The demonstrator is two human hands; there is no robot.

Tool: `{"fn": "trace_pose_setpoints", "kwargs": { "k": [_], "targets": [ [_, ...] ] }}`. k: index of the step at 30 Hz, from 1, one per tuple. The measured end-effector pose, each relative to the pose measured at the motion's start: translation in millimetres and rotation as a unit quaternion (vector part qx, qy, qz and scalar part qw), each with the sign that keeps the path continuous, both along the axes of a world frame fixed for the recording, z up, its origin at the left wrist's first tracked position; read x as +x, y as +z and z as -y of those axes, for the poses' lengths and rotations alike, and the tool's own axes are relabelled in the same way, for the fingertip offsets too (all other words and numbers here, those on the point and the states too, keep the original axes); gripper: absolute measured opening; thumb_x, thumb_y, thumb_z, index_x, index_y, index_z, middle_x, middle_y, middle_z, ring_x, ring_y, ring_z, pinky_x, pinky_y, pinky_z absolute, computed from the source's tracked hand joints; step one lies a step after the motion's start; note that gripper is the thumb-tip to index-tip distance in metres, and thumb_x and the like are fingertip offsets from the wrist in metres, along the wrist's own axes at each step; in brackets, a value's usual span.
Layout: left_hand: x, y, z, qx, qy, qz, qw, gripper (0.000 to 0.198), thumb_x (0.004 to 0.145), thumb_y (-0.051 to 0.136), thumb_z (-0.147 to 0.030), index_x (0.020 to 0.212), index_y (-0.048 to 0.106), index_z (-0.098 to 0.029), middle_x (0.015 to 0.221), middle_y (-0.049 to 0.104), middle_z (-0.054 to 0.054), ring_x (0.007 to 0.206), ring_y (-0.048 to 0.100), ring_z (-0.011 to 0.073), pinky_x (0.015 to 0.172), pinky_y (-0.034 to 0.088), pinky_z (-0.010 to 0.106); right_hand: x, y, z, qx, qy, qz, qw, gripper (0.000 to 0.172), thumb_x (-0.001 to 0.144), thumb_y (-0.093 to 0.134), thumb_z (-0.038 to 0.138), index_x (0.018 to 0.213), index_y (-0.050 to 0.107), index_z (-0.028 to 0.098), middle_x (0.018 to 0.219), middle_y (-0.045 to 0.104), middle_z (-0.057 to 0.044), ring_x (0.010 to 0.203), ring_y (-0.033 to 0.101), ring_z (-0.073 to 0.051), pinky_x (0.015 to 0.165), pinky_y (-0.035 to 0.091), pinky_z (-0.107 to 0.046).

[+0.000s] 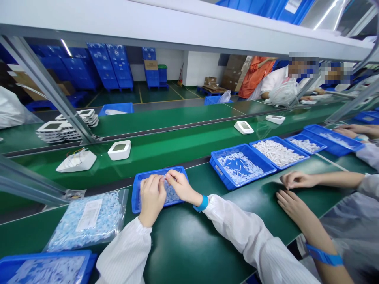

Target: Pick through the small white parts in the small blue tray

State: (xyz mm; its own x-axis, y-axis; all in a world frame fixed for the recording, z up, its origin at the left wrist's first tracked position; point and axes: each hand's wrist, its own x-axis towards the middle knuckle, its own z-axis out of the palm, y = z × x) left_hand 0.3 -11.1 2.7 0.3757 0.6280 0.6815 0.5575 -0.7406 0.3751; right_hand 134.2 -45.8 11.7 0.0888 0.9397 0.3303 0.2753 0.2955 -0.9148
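My left hand (pixel 152 197) and my right hand (pixel 181 186) meet fingertip to fingertip above a blue tray (pixel 135 197) of small pale parts. Both hands are pinched closed; whatever sits between the fingertips is too small to make out. A blue band (pixel 201 203) circles my right wrist. Left of the tray lies a clear bag (pixel 85 221) of small light-blue parts with a white label. Another blue tray (pixel 89 260) with pale pieces is at the bottom left.
Blue trays (pixel 220 173) of white parts stand to the right, near a co-worker's hands (pixel 296 197). White devices (pixel 119 150) sit on the green conveyor (pixel 177 140) beyond. Stacked white frames (pixel 59 131) and a metal post (pixel 56 86) are at the left. A shelf (pixel 177 27) spans overhead.
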Motion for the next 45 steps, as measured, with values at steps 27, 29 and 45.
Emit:
{"fn": "trace_pose_setpoints", "kwargs": {
  "k": [27,29,45],
  "targets": [
    [-1.3,-6.6,-1.5,0.098,-0.033,0.001,0.995,0.017,0.085,0.044,-0.006,0.085,0.056,-0.017,0.081,0.064,0.005,0.076,0.056,0.0177,0.075,0.042,0.033,0.8,0.9,1.5,0.013,-0.017,0.04,0.999,0.033,0.094,0.041,0.039,0.07,0.048,0.017,0.065,0.044,0.002,0.063,0.041,-0.011,0.06,0.031,-0.023],
    [-1.6,-7.5,-1.8,0.096,-0.047,0.01,0.994,0.019,0.083,0.043,-0.004,0.086,0.057,-0.017,0.081,0.064,0.005,0.076,0.056,0.018,0.074,0.043,0.033,1.4,0.5,1.6,0.006,-0.018,0.048,0.999,0.034,0.093,0.042,0.04,0.069,0.048,0.017,0.063,0.042,0.003,0.062,0.039,-0.011,0.06,0.03,-0.023],
    [-1.5,-8.9,-2.3,0.079,-0.101,0.027,0.991,0.023,0.079,0.04,-0.001,0.079,0.057,-0.017,0.071,0.057,0.004,0.073,0.053,0.0183,0.07,0.045,0.033,5.1,-10.2,-4.3,-0.036,0.039,0.003,0.999,0.039,0.088,0.046,0.046,0.064,0.049,0.016,0.06,0.042,0.003,0.06,0.038,-0.01,0.058,0.03,-0.023]
  ]
}}
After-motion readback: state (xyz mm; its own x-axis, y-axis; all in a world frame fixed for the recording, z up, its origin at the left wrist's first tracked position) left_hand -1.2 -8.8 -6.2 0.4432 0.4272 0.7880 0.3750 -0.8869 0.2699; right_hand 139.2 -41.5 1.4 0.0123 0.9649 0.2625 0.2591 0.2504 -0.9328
